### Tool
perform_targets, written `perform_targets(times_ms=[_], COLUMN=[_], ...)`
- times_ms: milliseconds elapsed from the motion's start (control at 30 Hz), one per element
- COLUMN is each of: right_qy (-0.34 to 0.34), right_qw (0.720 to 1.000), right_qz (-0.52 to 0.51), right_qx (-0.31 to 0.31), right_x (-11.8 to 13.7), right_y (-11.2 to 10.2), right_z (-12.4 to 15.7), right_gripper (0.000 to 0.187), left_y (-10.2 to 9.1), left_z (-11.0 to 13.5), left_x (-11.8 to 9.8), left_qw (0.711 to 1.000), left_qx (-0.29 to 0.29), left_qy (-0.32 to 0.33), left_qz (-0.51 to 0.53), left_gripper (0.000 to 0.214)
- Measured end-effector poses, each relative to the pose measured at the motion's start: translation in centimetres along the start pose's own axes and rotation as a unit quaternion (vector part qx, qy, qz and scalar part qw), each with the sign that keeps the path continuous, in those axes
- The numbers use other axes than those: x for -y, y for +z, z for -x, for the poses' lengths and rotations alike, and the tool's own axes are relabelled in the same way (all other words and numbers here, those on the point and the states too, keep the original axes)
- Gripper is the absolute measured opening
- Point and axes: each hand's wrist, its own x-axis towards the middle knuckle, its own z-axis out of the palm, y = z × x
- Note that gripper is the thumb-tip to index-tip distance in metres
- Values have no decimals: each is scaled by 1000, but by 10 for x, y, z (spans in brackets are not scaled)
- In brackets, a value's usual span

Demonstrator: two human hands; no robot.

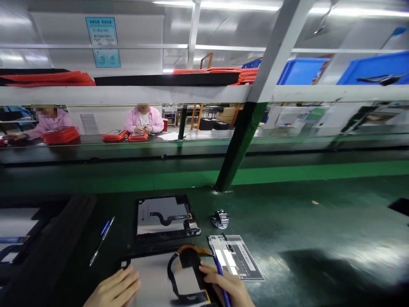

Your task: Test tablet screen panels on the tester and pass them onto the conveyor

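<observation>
In front of me lies a display panel (150,273) with a grey-white back, a dark frame and a curved black ribbon cable (172,277). My left hand (116,286) rests along its left edge, fingers stretched out. A blue pen (219,266) is held in my right hand (225,283), whose fingertips touch the panel's right side near a black flap with an orange-brown strip (191,248). Behind it lies a second, similar panel (164,215). A printed sheet (239,258) with white rectangles lies just right of my right hand. The panel's near edge is cut off by the frame.
A silver pen (101,243) with a blue cap lies left. A small shiny metal object (220,219) stands near the slanted post (243,140). Dark foam trays (73,230) fill the left edge. Beyond the bench (287,213), two people in pink work beside red stacks (60,135).
</observation>
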Motion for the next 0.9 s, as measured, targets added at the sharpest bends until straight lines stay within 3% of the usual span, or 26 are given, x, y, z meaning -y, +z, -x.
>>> perform_targets(times_ms=[100, 200, 300, 400, 500, 633, 900], right_qy=[63, 140, 189, 232, 208, 183, 198], right_qw=[996, 980, 965, 955, 960, 965, 960], right_qz=[-4, -88, -120, -54, 4, 42, 4], right_qx=[-67, -108, -135, -175, -187, -182, -199], right_x=[4, 10, 13, 10, 6, 4, 7], right_y=[0, 16, 37, 48, 47, 42, 43], right_z=[-9, -9, -6, -6, -8, -12, -8], right_gripper=[25, 52, 55, 50, 51, 53, 53], left_y=[0, -4, -7, -2, 13, 37, 63], left_z=[-7, -11, -14, -23, -40, -69, -99], left_x=[3, 1, -10, -29, -49, -62, -54], left_qw=[999, 998, 998, 997, 980, 958, 958], left_qx=[-12, -5, 21, -37, -104, -102, -60], left_qy=[32, 35, -3, -69, -133, -140, -139], left_qz=[-22, -43, -65, -17, 105, 230, 244], left_gripper=[48, 62, 69, 52, 38, 31, 26])
